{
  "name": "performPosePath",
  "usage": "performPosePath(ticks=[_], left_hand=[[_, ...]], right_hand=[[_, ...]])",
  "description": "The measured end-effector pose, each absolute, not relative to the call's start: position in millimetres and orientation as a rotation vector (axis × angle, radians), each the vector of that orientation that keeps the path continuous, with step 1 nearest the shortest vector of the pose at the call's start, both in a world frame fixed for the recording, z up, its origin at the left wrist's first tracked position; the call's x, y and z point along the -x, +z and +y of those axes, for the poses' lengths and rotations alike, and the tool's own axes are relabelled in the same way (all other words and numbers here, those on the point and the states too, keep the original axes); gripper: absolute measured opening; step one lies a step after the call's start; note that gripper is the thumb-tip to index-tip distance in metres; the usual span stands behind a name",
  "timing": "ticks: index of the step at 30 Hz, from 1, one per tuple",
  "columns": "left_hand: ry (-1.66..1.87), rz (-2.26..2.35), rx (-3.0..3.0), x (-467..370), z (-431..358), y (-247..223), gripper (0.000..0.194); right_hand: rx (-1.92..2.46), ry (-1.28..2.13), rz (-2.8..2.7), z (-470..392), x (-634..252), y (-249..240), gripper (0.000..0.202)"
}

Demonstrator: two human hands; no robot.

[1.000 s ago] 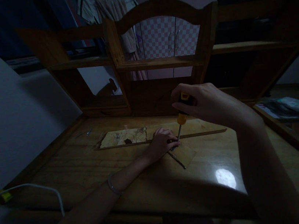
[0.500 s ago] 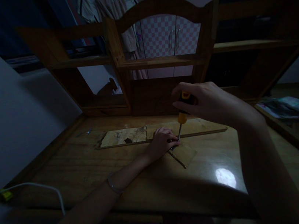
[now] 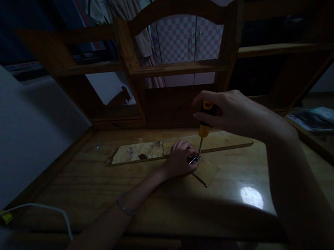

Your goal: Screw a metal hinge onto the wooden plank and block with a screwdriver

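My right hand (image 3: 230, 110) is wrapped round a screwdriver (image 3: 204, 130) with a yellow and black handle. Its shaft slants down to a small shiny metal piece (image 3: 193, 159), whose exact kind is too dark to tell. Curled round that piece are the fingers of my left hand (image 3: 180, 161), resting on the near edge of a long board (image 3: 212, 140). Under and beside the left hand lies a small square wooden piece (image 3: 208, 173), partly covered by it. The long board has a pale, stained left part.
All this lies on a wooden desk (image 3: 153, 201) with a shelf unit (image 3: 178, 70) along its back. Small metal bits (image 3: 99, 146) lie at the left. A white cable (image 3: 41, 205) crosses the left front. Papers (image 3: 318, 117) lie beyond the right edge.
My left fingers and thumb have shifted round the metal piece, so more of it shows and less of the square wood does. The screwdriver has stayed almost in place.
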State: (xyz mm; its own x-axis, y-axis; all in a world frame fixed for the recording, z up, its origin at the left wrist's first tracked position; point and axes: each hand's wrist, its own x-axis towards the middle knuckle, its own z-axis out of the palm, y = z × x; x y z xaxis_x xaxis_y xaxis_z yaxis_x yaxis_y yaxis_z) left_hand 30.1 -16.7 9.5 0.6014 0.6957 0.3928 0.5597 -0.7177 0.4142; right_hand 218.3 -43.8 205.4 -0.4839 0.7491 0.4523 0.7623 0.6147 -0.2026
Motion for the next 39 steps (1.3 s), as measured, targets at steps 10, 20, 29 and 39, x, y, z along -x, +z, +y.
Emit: performPosePath(ticks=[10, 20, 29, 39], left_hand=[[0.736, 1.028, -2.637, -29.9, -20.6, 12.5, 0.031], [0.718, 0.991, -2.668, -28.7, -21.7, 17.0, 0.031], [0.721, 0.944, -2.687, -26.8, -21.3, 16.4, 0.026], [0.731, 0.946, -2.688, -28.4, -24.7, 20.3, 0.023]], right_hand=[[1.214, -0.037, -2.341, -43.6, -218.7, 205.4, 0.026], [1.22, -0.011, -2.341, -44.6, -218.4, 206.5, 0.026], [1.203, 0.006, -2.366, -47.4, -217.7, 209.0, 0.023], [1.199, 0.004, -2.359, -47.1, -217.8, 207.6, 0.022]])
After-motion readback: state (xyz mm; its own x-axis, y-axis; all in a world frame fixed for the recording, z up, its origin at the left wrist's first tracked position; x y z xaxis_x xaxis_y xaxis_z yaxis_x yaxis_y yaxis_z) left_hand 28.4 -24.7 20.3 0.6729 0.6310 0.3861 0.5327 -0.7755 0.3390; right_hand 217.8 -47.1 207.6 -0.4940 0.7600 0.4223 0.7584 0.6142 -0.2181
